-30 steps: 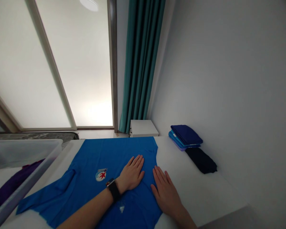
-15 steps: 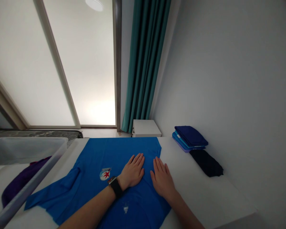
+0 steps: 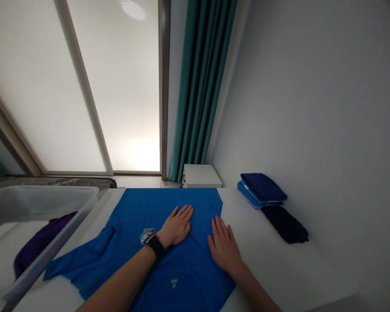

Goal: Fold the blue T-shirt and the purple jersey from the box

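Observation:
A bright blue T-shirt (image 3: 139,216) lies spread flat on a white surface (image 3: 273,264), with a round red-and-white badge (image 3: 147,235) and one sleeve sticking out at the left. My left hand (image 3: 175,226), a black watch on its wrist, rests flat on the shirt's middle with fingers stretched out. My right hand (image 3: 223,248) lies flat on the shirt's right edge, fingers also extended. Neither hand holds anything.
A clear plastic bin (image 3: 35,216) with a purple garment (image 3: 42,242) stands at the left. A stack of folded blue clothes (image 3: 261,190) and a dark folded piece (image 3: 287,224) lie by the right wall. A small white cabinet (image 3: 201,175), teal curtain (image 3: 199,86) and frosted glass door lie beyond.
My left hand has slid a little to the left over the shirt, away from my right hand. The view has shifted slightly, so everything sits further right.

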### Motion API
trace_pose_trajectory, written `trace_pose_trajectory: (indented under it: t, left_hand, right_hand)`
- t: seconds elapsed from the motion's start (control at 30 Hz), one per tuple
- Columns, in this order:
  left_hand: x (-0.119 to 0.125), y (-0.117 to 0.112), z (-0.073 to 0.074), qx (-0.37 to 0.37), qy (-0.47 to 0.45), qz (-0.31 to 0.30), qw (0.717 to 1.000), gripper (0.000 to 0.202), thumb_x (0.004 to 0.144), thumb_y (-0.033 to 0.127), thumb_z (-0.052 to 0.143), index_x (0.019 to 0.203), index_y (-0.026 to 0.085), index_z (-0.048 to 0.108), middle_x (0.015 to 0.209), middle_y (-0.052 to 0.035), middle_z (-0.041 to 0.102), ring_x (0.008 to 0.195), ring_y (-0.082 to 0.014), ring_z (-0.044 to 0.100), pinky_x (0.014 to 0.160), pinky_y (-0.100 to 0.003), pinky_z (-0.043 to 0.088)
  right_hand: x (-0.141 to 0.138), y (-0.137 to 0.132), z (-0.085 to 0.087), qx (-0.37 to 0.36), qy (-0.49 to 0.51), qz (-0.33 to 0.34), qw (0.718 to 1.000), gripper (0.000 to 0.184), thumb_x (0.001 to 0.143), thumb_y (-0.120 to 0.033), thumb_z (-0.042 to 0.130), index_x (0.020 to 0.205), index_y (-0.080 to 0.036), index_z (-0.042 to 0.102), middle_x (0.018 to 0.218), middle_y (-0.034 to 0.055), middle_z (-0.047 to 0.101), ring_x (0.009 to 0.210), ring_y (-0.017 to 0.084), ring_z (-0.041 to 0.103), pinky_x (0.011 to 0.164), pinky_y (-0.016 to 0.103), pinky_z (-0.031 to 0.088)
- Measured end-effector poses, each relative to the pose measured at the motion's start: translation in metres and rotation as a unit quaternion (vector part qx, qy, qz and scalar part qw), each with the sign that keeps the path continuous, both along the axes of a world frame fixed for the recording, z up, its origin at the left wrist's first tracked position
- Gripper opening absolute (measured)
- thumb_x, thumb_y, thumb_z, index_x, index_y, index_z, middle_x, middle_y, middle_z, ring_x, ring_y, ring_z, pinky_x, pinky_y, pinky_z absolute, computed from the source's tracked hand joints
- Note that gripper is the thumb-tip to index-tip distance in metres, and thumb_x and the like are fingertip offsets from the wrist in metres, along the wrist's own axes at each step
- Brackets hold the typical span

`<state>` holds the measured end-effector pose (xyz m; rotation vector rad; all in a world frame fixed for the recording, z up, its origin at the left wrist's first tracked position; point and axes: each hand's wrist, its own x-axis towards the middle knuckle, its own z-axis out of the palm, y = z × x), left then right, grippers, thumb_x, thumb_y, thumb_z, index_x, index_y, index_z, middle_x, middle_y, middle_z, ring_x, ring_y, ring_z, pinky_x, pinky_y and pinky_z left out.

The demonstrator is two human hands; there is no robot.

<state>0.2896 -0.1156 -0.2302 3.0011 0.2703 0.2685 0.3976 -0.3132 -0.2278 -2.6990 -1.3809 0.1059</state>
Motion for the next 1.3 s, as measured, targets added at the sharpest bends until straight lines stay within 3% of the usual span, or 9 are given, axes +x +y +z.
trace_pose_trajectory:
  t: [0.23,0.37,0.6,0.8,0.9,1.0,1.17,1.3]
  left_hand:
    - [-0.001,-0.003,0.000,0.006,-0.007,0.000,1.000,0.056,0.096,0.029,0.033,0.151,0.018,0.032,0.156,-0.0080,0.033,0.145,-0.0230,0.026,0.119,-0.047,0.019]
    - [-0.002,-0.003,0.001,0.009,-0.001,0.001,1.000,0.055,0.098,0.031,0.031,0.151,0.016,0.033,0.156,-0.0087,0.033,0.146,-0.0232,0.026,0.119,-0.048,0.020]
    - [-0.002,-0.002,-0.004,0.001,-0.006,0.000,1.000,0.055,0.099,0.034,0.028,0.151,0.016,0.031,0.157,-0.0092,0.031,0.146,-0.0232,0.024,0.119,-0.049,0.018]
    - [-0.009,-0.005,0.010,-0.045,0.021,0.026,0.998,0.059,0.101,0.043,0.027,0.151,0.013,0.031,0.157,-0.0114,0.031,0.146,-0.0252,0.025,0.119,-0.049,0.019]
    - [-0.030,0.002,0.017,-0.056,0.030,0.036,0.997,0.062,0.100,0.050,0.028,0.152,0.015,0.030,0.157,-0.0115,0.029,0.146,-0.0261,0.025,0.119,-0.049,0.019]
    - [-0.066,0.015,0.019,-0.053,0.014,0.049,0.997,0.062,0.100,0.053,0.031,0.152,0.020,0.030,0.157,-0.0099,0.030,0.145,-0.0258,0.027,0.118,-0.048,0.020]
    - [-0.132,0.030,0.014,-0.023,-0.008,0.082,0.996,0.057,0.100,0.046,0.036,0.151,0.022,0.032,0.155,-0.0102,0.033,0.143,-0.0268,0.031,0.117,-0.051,0.024]
    - [-0.159,0.026,0.009,0.000,-0.037,0.094,0.995,0.055,0.101,0.045,0.037,0.150,0.023,0.033,0.154,-0.0101,0.037,0.142,-0.0261,0.033,0.116,-0.051,0.026]
  right_hand:
    - [0.020,0.045,0.021,0.010,-0.013,0.044,0.999,0.061,0.096,-0.029,0.023,0.152,-0.006,0.023,0.160,0.0096,0.018,0.148,0.022,0.013,0.120,0.043,0.005]
    - [0.029,0.067,0.016,-0.001,-0.003,0.056,0.998,0.060,0.097,-0.030,0.022,0.152,-0.004,0.025,0.159,0.0124,0.021,0.147,0.023,0.016,0.119,0.042,0.008]
    - [0.030,0.067,0.000,0.001,-0.027,0.062,0.998,0.061,0.099,-0.036,0.021,0.152,-0.005,0.023,0.160,0.0127,0.018,0.148,0.022,0.013,0.119,0.043,0.004]
    - [0.031,0.068,-0.002,-0.010,-0.036,0.059,0.998,0.063,0.098,-0.039,0.020,0.152,-0.006,0.023,0.160,0.0111,0.019,0.148,0.022,0.013,0.119,0.044,0.004]
    - [0.032,0.068,-0.004,-0.011,-0.036,0.060,0.997,0.064,0.098,-0.040,0.020,0.152,-0.006,0.023,0.160,0.0110,0.019,0.148,0.023,0.014,0.119,0.045,0.004]
    - [0.033,0.068,-0.006,-0.014,-0.033,0.058,0.998,0.065,0.098,-0.041,0.018,0.153,-0.006,0.022,0.160,0.0107,0.018,0.148,0.023,0.013,0.120,0.045,0.004]
    - [0.035,0.069,-0.009,-0.033,-0.034,0.060,0.997,0.066,0.098,-0.043,0.016,0.153,-0.006,0.020,0.160,0.0109,0.017,0.148,0.023,0.012,0.120,0.046,0.004]
    - [0.036,0.069,-0.009,-0.043,-0.052,0.065,0.996,0.065,0.098,-0.041,0.017,0.152,-0.005,0.020,0.160,0.0118,0.017,0.148,0.023,0.012,0.120,0.046,0.005]
